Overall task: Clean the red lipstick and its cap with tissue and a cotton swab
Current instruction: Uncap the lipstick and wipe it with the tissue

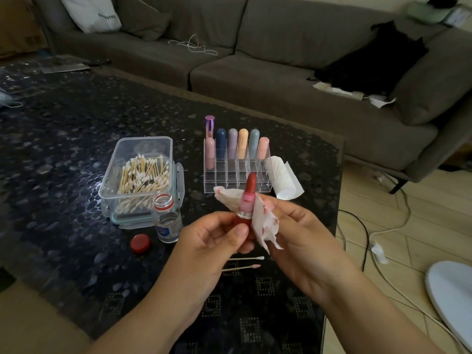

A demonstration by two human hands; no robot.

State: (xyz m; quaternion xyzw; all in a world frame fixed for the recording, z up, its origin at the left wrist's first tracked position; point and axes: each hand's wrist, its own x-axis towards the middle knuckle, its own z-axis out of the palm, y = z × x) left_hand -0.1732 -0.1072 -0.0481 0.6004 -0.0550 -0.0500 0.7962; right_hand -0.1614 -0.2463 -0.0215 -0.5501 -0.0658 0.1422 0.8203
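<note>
Wiping the lipstick [247, 200] with tissue [263, 221] looks to be the step in hand. The lipstick is standing upright above the table [63, 149], its red bullet wound out and its pink inner sleeve smeared. The left hand [217, 241] is gripping the base, fingers and thumb curled round it. The right hand [301, 231] is pinching the tissue, which is wrapping behind and beside the sleeve and showing red stains. No loose lipstick cap is showing in this view, so its place cannot be told.

Just below the hands, 2 swabs [245, 263] are lying on the table, the nearer one tinted pink at its tip. To the left, an open bottle [167, 221] is standing beside its red lid [140, 242], with a clear box [140, 175] of swabs behind. Further back, an organizer [237, 175] is holding 7 capped tubes, and a tissue roll [283, 180] is lying beside it.

Judging from the smears remaining, the next move is calling for the tissue to be drawn round the sleeve with light pressure while the base is being turned, keeping clear of the soft bullet.
</note>
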